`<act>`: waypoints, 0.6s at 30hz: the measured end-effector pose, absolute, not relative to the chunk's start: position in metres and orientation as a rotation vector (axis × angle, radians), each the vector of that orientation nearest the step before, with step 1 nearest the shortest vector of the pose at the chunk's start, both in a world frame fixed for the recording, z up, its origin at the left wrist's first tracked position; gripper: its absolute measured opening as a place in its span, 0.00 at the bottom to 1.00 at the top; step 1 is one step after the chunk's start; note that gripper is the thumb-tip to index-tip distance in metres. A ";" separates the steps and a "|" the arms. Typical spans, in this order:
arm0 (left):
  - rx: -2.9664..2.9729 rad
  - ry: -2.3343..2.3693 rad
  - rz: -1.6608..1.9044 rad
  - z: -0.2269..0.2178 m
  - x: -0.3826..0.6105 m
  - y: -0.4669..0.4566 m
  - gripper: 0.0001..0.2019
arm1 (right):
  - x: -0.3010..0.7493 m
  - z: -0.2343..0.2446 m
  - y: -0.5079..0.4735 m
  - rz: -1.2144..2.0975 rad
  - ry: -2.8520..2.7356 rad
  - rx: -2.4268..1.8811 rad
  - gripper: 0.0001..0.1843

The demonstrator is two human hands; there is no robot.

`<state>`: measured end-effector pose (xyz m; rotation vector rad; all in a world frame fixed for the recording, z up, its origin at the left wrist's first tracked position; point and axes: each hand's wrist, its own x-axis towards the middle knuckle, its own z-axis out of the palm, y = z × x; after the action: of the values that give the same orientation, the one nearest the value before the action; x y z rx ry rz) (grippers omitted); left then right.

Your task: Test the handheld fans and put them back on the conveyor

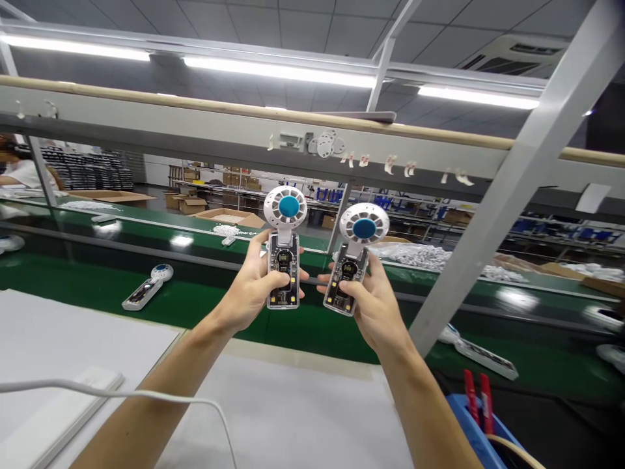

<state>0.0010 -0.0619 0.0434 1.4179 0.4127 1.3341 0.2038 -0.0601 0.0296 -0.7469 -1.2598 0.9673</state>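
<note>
In the head view I hold up two alike handheld devices, one in each hand, over the near edge of a green conveyor belt (pixel 312 335). My left hand (pixel 251 286) is closed round a handheld fan (pixel 288 208) with a round white vented head and blue centre. Its thumb presses on the dark circuit board under a clear cover. My right hand (pixel 374 296) grips a second handheld fan (pixel 364 225) the same way, thumb on its board. This one leans slightly to the right. Both heads point up, and the two units are apart.
More such units lie on the belt: one handheld fan (pixel 146 290) at left, another (pixel 483 355) at right. A blue bin (pixel 471 417) holds red-handled tools (pixel 486 400). A white cable (pixel 146 394) crosses the white worktop (pixel 293 404). A metal post (pixel 502 189) slants at right.
</note>
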 end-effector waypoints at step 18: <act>1.464 0.382 1.258 0.045 0.000 -0.067 0.40 | 0.205 0.041 -0.082 1.064 -1.386 -0.644 0.40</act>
<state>-0.0001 -0.0670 0.0450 1.4643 0.3820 1.2580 0.2050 -0.0821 0.0407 -0.6437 -1.3859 1.0636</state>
